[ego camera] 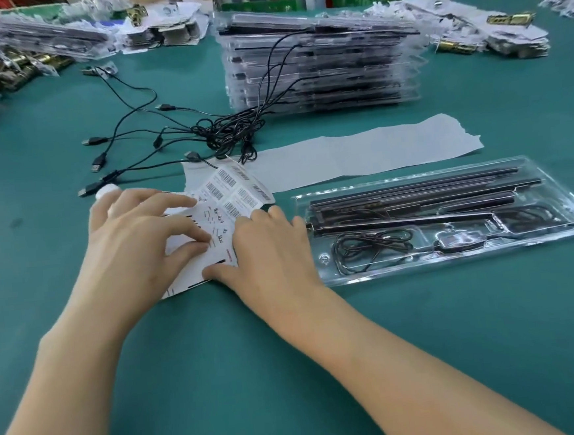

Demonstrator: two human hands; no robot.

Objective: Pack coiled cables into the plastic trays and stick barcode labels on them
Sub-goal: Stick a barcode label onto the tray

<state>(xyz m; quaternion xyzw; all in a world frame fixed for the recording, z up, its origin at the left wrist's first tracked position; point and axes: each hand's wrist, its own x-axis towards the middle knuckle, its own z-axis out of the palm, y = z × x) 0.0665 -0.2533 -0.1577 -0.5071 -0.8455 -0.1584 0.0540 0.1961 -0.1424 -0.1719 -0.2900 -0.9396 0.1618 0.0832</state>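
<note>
fingers (190, 225) of the left hand (133, 239) spread over the label sheet (232, 194), with the thumb and middle fingertip meeting on the paper and pinching a small piece of it near the sheet's middle. the right hand (271, 253) lies palm down at 3 o'clock of the left one, its fingers bent so the tips rest where the sheet curls upward, its thumb stretched along the sheet's lower edge; whether those fingers grip the paper or only press it is hard to make out. the sheet lies on the green surface (291, 371), its barcode rows lifted at the far end.

just to the 3 o'clock side of the right hand lies a clear plastic tray (420, 270), flat on the surface, nearly touching the knuckles. a coiled cable (373, 245) sits in the tray's near left compartment, and long black bars (414, 190) fill the far compartments.

at 1 o'clock from the hands a white paper strip (359, 150) lies flat, between the tray and a tall stack of trays (318, 70) at 12 o'clock. loose usb cables (169, 134) trail from that stack toward 11 o'clock, their plugs fanned out on the surface near the left hand.
</note>
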